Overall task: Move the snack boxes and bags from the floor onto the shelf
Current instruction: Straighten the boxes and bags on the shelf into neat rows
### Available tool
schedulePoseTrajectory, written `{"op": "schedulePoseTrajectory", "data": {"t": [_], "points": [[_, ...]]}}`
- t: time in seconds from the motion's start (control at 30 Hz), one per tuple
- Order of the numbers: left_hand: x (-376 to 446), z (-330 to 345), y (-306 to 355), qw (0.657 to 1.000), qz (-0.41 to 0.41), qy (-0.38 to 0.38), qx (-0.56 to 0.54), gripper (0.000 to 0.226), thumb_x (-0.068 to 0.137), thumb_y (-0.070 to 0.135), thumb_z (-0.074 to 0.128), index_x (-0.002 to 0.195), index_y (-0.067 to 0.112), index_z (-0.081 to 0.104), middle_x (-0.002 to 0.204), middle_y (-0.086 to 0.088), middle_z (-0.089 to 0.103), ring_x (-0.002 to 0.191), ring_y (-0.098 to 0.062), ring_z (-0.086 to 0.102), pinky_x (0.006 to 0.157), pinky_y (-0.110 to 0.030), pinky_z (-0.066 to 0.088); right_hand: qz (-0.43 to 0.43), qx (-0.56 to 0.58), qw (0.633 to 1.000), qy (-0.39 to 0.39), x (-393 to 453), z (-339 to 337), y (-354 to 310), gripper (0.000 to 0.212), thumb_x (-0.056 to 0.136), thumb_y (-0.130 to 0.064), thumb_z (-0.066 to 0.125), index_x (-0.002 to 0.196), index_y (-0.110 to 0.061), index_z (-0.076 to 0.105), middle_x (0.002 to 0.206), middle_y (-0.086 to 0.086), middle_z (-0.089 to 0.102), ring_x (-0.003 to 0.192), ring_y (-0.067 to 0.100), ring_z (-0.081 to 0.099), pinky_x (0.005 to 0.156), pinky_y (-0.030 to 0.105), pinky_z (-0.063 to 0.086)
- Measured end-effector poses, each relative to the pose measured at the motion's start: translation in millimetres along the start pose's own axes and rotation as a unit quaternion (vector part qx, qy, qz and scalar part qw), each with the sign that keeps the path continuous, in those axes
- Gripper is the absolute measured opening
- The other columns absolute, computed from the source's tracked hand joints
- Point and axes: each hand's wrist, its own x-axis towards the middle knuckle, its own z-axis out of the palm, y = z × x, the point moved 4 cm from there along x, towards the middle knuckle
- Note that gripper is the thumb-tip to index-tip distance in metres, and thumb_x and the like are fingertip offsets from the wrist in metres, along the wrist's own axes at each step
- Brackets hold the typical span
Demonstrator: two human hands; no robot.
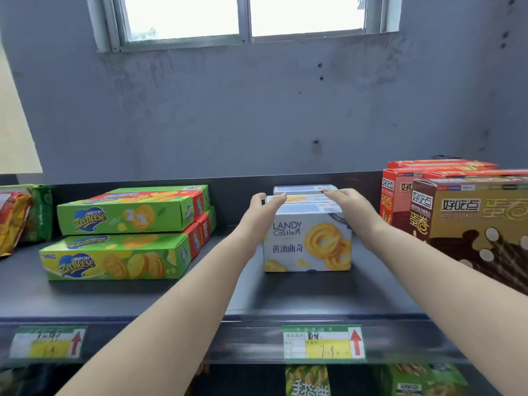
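Observation:
A row of white Landy Castle cookie boxes stands on the dark top shelf (300, 298). The front box (307, 244) faces me, and the one behind it (303, 199) has my hands on it. My left hand (264, 208) presses its left side with fingers curled over the top edge. My right hand (347, 202) lies on its right top edge. A further box (304, 188) stands at the back of the row.
Two stacks of green Zecheese boxes (120, 232) lie to the left, with snack bags (17, 221) at the far left. Brown and red egg-roll boxes (463, 212) stand to the right. Price tags (324, 342) hang on the shelf edge. More snacks (308, 380) show on the shelf below.

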Motion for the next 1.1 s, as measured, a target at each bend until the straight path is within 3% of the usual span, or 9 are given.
{"op": "schedulePoseTrajectory", "data": {"t": [0.13,0.4,0.5,0.57,0.63,0.77,0.9,1.03,1.1], "points": [[0,11,1,1.0,-0.001,-0.003,0.001,0.073,0.086,0.055,0.05,0.147,0.03,0.016,0.149,-0.003,0.032,0.132,-0.024,0.039,0.11,-0.046,0.036,-0.001,0.064,0.998,0.009,7,-9,7,0.032,0.094,-0.023,0.052,0.119,-0.003,0.054,0.11,0.007,0.052,0.071,0.0,0.045,0.034,0.003,0.033],[11,21,3,1.0,-0.002,0.017,0.014,0.072,0.087,0.052,0.049,0.146,0.028,0.017,0.144,-0.004,0.039,0.126,-0.024,0.045,0.106,-0.042,0.039,0.013,0.098,0.995,0.012,20,-8,10,0.029,0.093,-0.019,0.053,0.115,0.0,0.057,0.125,0.018,0.057,0.083,0.013,0.054,0.039,0.005,0.04],[14,21,5,0.999,-0.003,0.022,0.031,0.071,0.09,0.049,0.048,0.148,0.023,0.015,0.147,-0.005,0.035,0.129,-0.024,0.04,0.094,-0.033,0.036,0.001,0.051,0.998,0.021,29,-7,11,0.038,0.092,-0.022,0.052,0.126,-0.006,0.052,0.129,0.011,0.053,0.096,0.015,0.054,0.06,0.012,0.048],[15,20,6,0.999,0.002,0.024,0.041,0.069,0.092,0.045,0.047,0.148,0.021,0.015,0.147,-0.006,0.035,0.13,-0.023,0.039,0.088,-0.031,0.032,-0.01,0.018,0.999,0.033,34,-9,12,0.042,0.091,-0.023,0.051,0.13,-0.008,0.05,0.131,0.008,0.053,0.097,0.017,0.056,0.08,0.027,0.052],[16,20,6,0.998,0.008,0.028,0.048,0.067,0.093,0.044,0.046,0.148,0.02,0.016,0.148,-0.006,0.035,0.13,-0.023,0.039,0.087,-0.031,0.031,-0.014,-0.016,0.999,0.034,34,-9,10,0.045,0.091,-0.023,0.05,0.133,-0.009,0.048,0.132,0.006,0.051,0.1,0.019,0.057,0.086,0.032,0.051],[15,20,9,0.996,0.029,0.034,0.078,0.065,0.093,0.044,0.046,0.147,0.021,0.019,0.145,-0.007,0.039,0.12,-0.022,0.046,0.084,-0.03,0.035,-0.061,-0.086,0.994,0.033,32,-12,1,0.043,0.094,-0.02,0.047,0.136,-0.008,0.045,0.138,0.01,0.048,0.099,0.017,0.053,0.071,0.006,0.043],[7,15,14,0.988,0.084,0.038,0.121,0.064,0.093,0.043,0.047,0.147,0.024,0.02,0.151,-0.004,0.033,0.133,-0.021,0.039,0.091,-0.027,0.033,-0.138,-0.196,0.97,0.028,17,-9,-10,0.048,0.095,-0.03,0.047,0.14,-0.016,0.04,0.146,0.007,0.044,0.132,0.023,0.042,0.104,0.033,0.035],[-6,17,15,0.969,0.139,0.038,0.199,0.06,0.092,0.043,0.048,0.145,0.027,0.026,0.152,0.002,0.033,0.135,-0.018,0.038,0.101,-0.031,0.034,-0.225,-0.353,0.908,0.015,-10,4,-16,0.051,0.094,-0.044,0.044,0.141,-0.025,0.039,0.152,-0.003,0.035,0.141,0.015,0.03,0.111,0.037,0.026],[-9,23,15,0.958,0.153,0.045,0.238,0.057,0.092,0.043,0.047,0.144,0.024,0.031,0.151,0.005,0.034,0.136,-0.016,0.037,0.101,-0.03,0.034,-0.247,-0.422,0.873,0.009,-18,10,-15,0.047,0.095,-0.046,0.037,0.136,-0.024,0.045,0.144,-0.002,0.046,0.135,0.018,0.037,0.11,0.038,0.027]]}}
